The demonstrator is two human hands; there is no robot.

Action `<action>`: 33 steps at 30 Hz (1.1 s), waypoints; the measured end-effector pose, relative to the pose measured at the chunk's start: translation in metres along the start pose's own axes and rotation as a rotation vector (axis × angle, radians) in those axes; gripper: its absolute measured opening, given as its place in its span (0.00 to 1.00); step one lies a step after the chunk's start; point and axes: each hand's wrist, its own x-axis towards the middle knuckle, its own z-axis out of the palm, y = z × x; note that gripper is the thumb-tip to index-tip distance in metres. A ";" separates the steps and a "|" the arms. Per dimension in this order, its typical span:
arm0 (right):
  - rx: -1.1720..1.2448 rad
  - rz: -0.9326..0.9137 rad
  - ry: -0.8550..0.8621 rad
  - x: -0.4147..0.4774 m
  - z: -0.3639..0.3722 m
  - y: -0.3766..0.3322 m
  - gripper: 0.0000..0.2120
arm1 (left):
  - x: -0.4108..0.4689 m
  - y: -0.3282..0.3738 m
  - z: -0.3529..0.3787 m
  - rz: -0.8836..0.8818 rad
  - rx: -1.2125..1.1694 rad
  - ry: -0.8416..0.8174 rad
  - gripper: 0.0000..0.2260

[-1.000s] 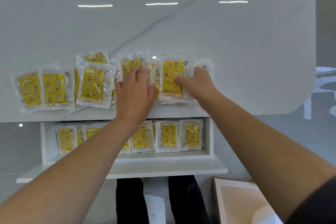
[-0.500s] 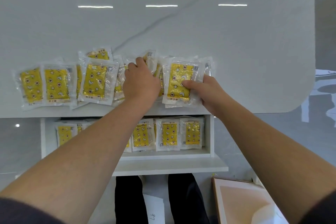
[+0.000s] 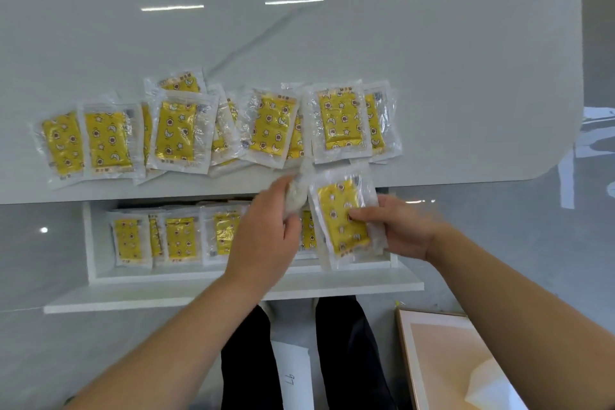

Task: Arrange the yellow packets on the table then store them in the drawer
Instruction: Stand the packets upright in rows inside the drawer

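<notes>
A glossy white table (image 3: 332, 43) stretches wide beyond a row of packets (image 3: 186, 136) overlapping along its near edge, above an open drawer (image 3: 233, 294) lined with stored packets (image 3: 179, 238). Over the drawer's right end, the right hand (image 3: 399, 230) pinches a yellow packet (image 3: 342, 220) beside the left hand (image 3: 266, 240), which grips a blurred second packet (image 3: 298, 195).
</notes>
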 end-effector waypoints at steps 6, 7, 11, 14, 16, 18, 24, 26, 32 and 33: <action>-0.049 0.087 0.176 0.019 -0.024 0.053 0.14 | -0.026 -0.059 0.030 -0.208 0.201 -0.108 0.20; -0.055 0.086 0.219 0.025 -0.028 0.058 0.14 | -0.022 -0.066 0.035 -0.225 0.244 -0.105 0.20; -0.146 0.036 0.406 0.052 -0.040 0.073 0.12 | 0.002 -0.085 0.059 -0.262 0.418 -0.079 0.17; -0.233 0.028 0.576 0.073 -0.044 0.085 0.18 | 0.016 -0.096 0.081 -0.320 0.490 -0.107 0.16; -0.315 0.053 0.668 0.083 -0.044 0.090 0.26 | 0.018 -0.102 0.095 -0.375 0.562 -0.165 0.22; -0.359 0.070 0.719 0.090 -0.045 0.094 0.32 | 0.016 -0.103 0.105 -0.408 0.625 -0.220 0.30; -0.384 0.093 0.686 0.091 -0.043 0.095 0.30 | 0.011 -0.088 0.104 -0.435 0.672 -0.252 0.32; -0.404 0.094 0.660 0.088 -0.042 0.094 0.26 | 0.019 -0.093 0.096 -0.254 0.759 -0.211 0.28; -0.533 0.066 0.714 0.082 -0.043 0.096 0.21 | 0.048 -0.107 0.089 0.009 0.879 -0.441 0.37; -0.529 0.061 0.716 0.081 -0.043 0.096 0.21 | 0.048 -0.104 0.090 0.040 0.875 -0.441 0.37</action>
